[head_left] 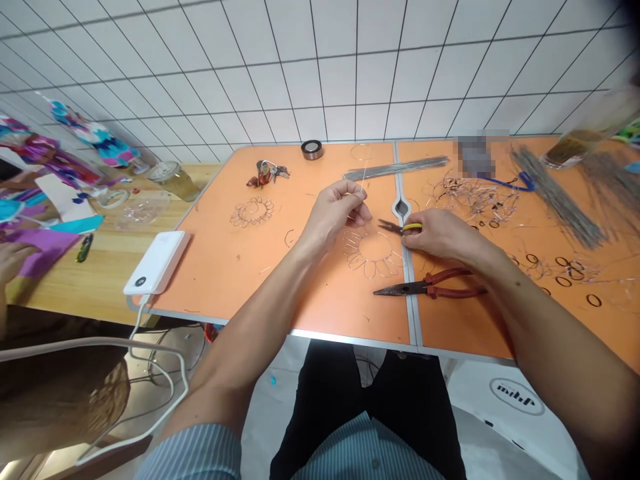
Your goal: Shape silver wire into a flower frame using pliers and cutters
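Between the pinched fingertips of my left hand (340, 210) a thin wire (367, 170) stands upright above the orange table. My right hand (443, 233) is closed round small pliers with yellow handles (413, 227); their dark jaws point left, towards my left hand. Below both hands lies a ring of looped wire (374, 253). Red-handled long-nose pliers (430, 287) rest on the table below my right hand. A second looped wire ring (252, 212) is further left. A bundle of straight wires (400, 168) lies behind my hands.
A black tape roll (313, 150) and a bunch of keys (269, 173) are at the back. Tangled wire (475, 193), dark rings (564, 281) and more wires (560, 197) cover the right. A white power bank (157, 263) sits left. Another person's hand (13, 260) is far left.
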